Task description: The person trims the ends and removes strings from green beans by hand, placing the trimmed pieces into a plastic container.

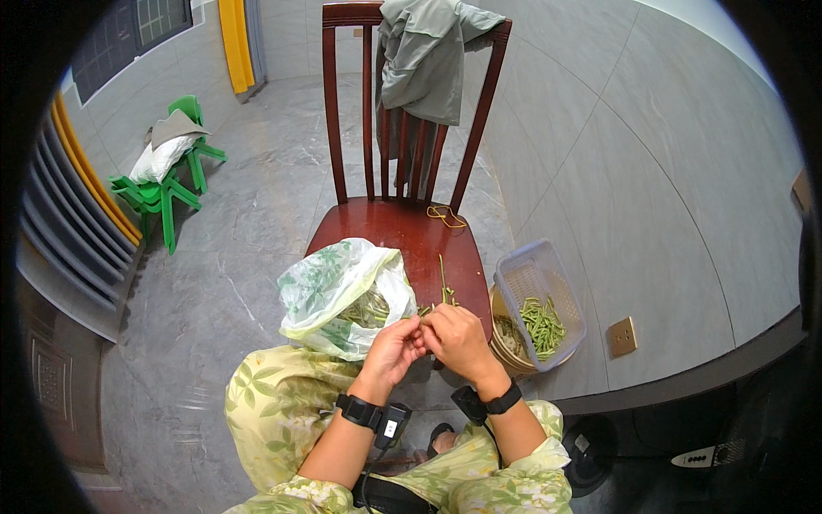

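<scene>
Both hands meet at the front edge of a dark red wooden chair seat point(385, 221). My left hand point(393, 347) and my right hand point(457, 340) pinch a thin green bean piece point(420, 318) between their fingertips, largely hidden by the fingers. A white and green plastic bag point(321, 283) lies open left of my hands, with green beans point(367, 307) inside. Beyond my right hand, a long bean point(442, 276) and several short pieces lie on the seat. Cut green beans point(542, 327) fill part of a pale plastic basket point(575, 302) to the right.
The basket rests tilted on a round bucket point(514, 360) beside the tiled wall. A yellow cord point(445, 217) lies at the seat's rear, and a grey garment point(420, 70) hangs over the backrest. Stacked green plastic chairs point(168, 199) stand left; a fan point(587, 453) is at lower right.
</scene>
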{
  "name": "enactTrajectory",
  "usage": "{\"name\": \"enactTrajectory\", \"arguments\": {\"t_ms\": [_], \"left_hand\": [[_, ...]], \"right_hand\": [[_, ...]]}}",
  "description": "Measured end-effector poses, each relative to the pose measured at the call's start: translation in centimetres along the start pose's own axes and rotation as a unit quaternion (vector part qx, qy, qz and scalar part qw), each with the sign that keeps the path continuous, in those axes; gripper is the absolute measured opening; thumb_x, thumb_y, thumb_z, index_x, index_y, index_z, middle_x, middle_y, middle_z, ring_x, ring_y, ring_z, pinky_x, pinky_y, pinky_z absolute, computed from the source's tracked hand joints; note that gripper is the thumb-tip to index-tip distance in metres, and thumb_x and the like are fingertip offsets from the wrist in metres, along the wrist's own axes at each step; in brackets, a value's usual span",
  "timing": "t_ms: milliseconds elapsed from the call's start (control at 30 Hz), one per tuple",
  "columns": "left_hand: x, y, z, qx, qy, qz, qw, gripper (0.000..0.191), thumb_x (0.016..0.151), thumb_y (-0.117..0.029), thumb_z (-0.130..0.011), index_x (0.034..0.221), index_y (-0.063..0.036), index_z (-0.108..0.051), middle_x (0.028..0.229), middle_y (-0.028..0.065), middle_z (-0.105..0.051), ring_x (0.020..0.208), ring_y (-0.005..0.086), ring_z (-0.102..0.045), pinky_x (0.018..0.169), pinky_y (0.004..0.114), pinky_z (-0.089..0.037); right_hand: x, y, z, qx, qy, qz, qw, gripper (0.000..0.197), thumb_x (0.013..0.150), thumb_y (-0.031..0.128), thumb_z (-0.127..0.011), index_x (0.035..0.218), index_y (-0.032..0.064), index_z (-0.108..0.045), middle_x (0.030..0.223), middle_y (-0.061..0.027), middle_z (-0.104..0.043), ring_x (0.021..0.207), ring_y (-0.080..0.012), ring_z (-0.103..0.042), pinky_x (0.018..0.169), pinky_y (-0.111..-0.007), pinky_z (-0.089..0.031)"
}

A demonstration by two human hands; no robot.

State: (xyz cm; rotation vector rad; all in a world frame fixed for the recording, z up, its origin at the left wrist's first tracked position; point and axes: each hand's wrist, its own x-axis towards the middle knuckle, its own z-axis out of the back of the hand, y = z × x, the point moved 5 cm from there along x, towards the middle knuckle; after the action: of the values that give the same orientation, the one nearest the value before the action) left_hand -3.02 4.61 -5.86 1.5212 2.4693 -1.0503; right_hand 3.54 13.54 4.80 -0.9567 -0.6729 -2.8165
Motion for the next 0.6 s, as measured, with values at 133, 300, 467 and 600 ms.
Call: {"name": "enactTrajectory", "arguments": {"t_ms": [133, 300, 467, 600], "left_hand": [[-0.2, -0.5, 0.7, 0.043, -0.042, -0.031, 0.998, 0.018, 0.091, -0.020, -0.058, 0.089, -0.0032, -0.061, 0.073, 0.0000, -0.057, 0.066, 0.0109, -0.056, 0.063, 0.027, -0.050], [-0.5, -0.9, 1.1, 0.065, -0.085, -0.054, 0.993, 0.018, 0.090, -0.018, -0.059, 0.092, -0.0002, -0.063, 0.070, -0.0004, -0.055, 0.060, 0.0103, -0.054, 0.056, 0.026, -0.048], [-0.7, -1.1, 0.5, 0.103, -0.067, -0.062, 0.991, 0.018, 0.090, -0.016, -0.058, 0.091, 0.0007, -0.063, 0.070, -0.0001, -0.055, 0.060, 0.0098, -0.054, 0.056, 0.025, -0.048], [-0.8, -1.2, 0.3, 0.145, -0.066, -0.064, 0.985, 0.018, 0.090, -0.016, -0.058, 0.090, 0.0010, -0.063, 0.069, -0.0003, -0.054, 0.060, 0.0095, -0.053, 0.056, 0.025, -0.047]], "right_hand": [[-0.6, -1.4, 0.5, 0.041, -0.039, -0.058, 0.997, 0.007, 0.075, 0.007, -0.063, 0.075, 0.0041, -0.057, 0.073, -0.0112, -0.056, 0.067, -0.0305, -0.058, 0.060, -0.038, -0.047], [-2.2, -6.3, 0.4, 0.029, -0.052, -0.182, 0.981, 0.010, 0.082, 0.010, -0.060, 0.075, 0.0019, -0.059, 0.076, -0.0138, -0.059, 0.070, -0.0343, -0.060, 0.063, -0.041, -0.047], [-4.2, -9.7, -1.4, -0.059, 0.018, -0.248, 0.967, 0.015, 0.083, 0.017, -0.060, 0.082, 0.0019, -0.064, 0.079, -0.0154, -0.062, 0.075, -0.0350, -0.061, 0.067, -0.043, -0.047], [-4.7, -10.6, -1.8, -0.064, 0.042, -0.289, 0.954, 0.014, 0.080, 0.019, -0.061, 0.082, 0.0048, -0.064, 0.082, -0.0145, -0.065, 0.079, -0.0340, -0.062, 0.068, -0.044, -0.048]]}}
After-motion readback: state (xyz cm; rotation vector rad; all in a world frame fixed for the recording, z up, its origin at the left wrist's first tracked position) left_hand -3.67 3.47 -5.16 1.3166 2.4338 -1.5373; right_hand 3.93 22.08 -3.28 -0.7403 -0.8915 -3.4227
